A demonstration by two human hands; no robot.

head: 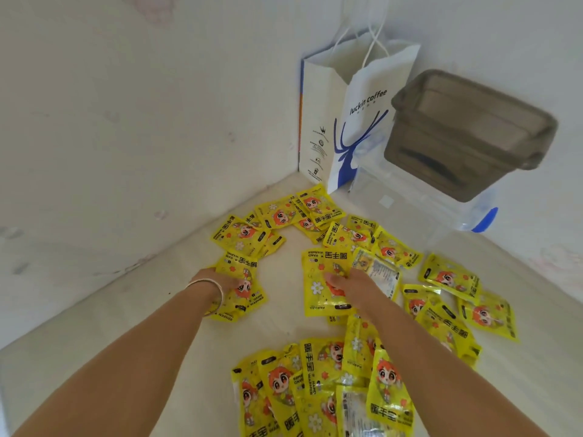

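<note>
Head view: packets [318,290] on pale surface [280,316]

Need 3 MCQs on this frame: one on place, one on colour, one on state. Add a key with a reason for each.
1. Where is the bag?
A. near foreground
B. in the far corner
C. lying flat at far left

2. Main colour of the packets?
A. green
B. white
C. yellow

3. The right hand:
A. grips a packet
B. hangs empty
C. is inside the bag

Key:
1 B, it stands upright where the walls meet.
2 C, their printed fronts are yellow.
3 A, its thumb pinches the packet's front.
</note>
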